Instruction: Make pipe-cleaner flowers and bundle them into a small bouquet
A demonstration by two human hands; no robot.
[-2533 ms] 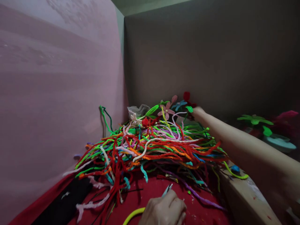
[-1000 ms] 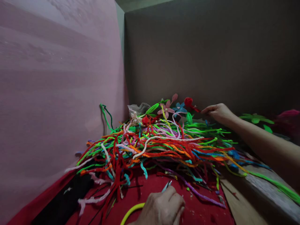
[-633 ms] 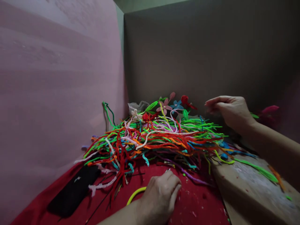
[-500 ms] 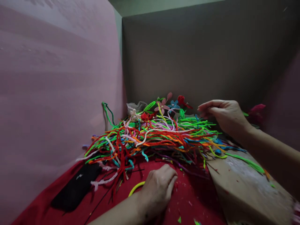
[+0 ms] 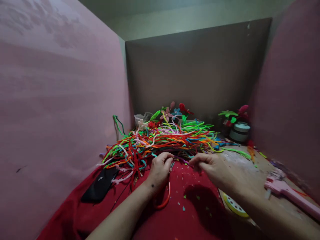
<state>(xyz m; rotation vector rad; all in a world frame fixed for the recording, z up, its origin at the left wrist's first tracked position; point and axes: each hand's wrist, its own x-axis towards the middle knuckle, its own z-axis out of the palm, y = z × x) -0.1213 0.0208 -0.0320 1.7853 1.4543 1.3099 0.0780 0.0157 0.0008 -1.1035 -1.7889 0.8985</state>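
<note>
My left hand [image 5: 161, 166] is closed over the red cloth [image 5: 180, 213], fingers curled by the front edge of the pipe cleaner heap. A thin grey metallic piece [image 5: 172, 166] shows at its fingertips. Below the palm hangs a smooth red loop [image 5: 166, 201]; the hand hides where it leads. To the right, my right hand [image 5: 203, 163] has its fingers bent together over the cloth; whatever they pinch, if anything, is too small to make out. The many-coloured pipe cleaners [image 5: 172, 140] lie heaped just beyond both hands.
Pipe cleaner flowers [image 5: 166, 115] stand behind the heap. A black phone [image 5: 100, 185] lies left. To the right are a pink glue gun [image 5: 287, 191], a yellow disc with holes [image 5: 235, 205] and a pale jar [image 5: 239, 131]. Pink walls [image 5: 75, 100] rise at both sides; scraps dot the cloth.
My right hand has come down and left from beside the heap's right end to near my left hand. A yellow loop showed by the left wrist; now a red one does. The view has shifted.
</note>
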